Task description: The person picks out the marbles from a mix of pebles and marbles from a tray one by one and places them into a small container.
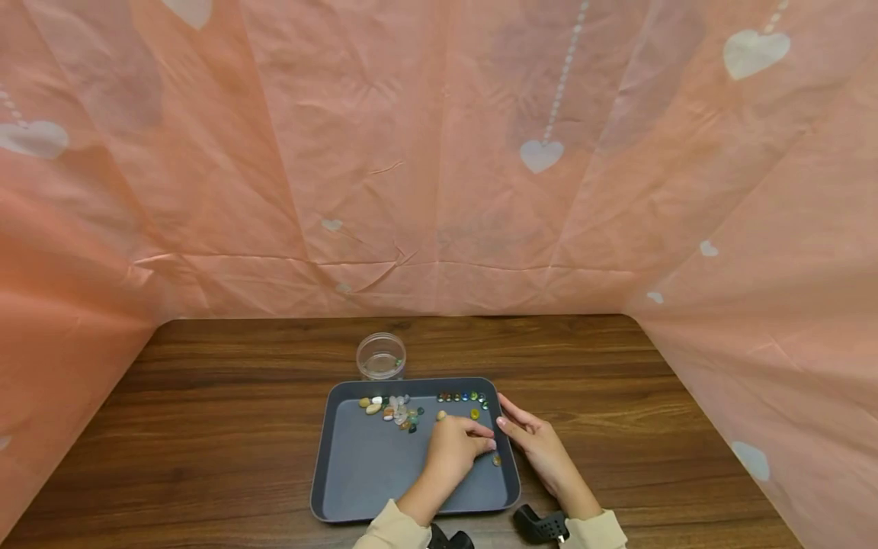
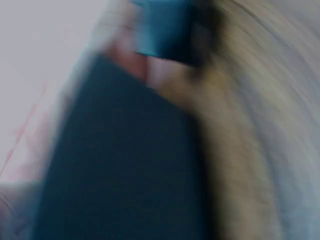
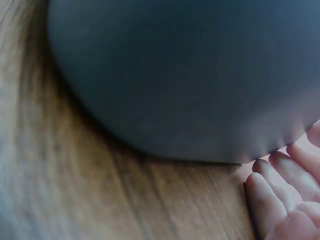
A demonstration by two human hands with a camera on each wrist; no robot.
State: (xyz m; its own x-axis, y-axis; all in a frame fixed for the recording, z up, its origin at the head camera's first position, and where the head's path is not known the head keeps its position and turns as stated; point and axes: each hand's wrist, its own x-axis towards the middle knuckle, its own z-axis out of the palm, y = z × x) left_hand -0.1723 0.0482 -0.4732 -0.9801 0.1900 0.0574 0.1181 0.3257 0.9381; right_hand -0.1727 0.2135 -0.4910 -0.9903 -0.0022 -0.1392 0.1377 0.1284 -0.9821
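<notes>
A dark grey tray (image 1: 370,488) lies on the table, with small glass pieces and stones in it. My left hand (image 1: 449,450) reaches over its right part, thumb and index finger pointing at the right wall; whether they pinch a small piece I cannot tell. One amber glass piece (image 1: 497,460) lies just below those fingertips, and a yellow one (image 1: 475,413) lies above. Near the knuckles is a beige stone (image 1: 441,415). My right hand (image 1: 545,450) rests its fingertips against the tray's right side; in the right wrist view, its fingers (image 3: 270,195) line the tray's outer edge.
A row of coloured glass pieces (image 1: 463,396) runs along the tray's back right. Mixed pebbles (image 1: 398,412) cluster at the back left. Behind the tray stands a clear round container (image 1: 380,357) with a few small bits inside. Pink cloth (image 1: 439,168) encloses the wooden table (image 1: 226,427).
</notes>
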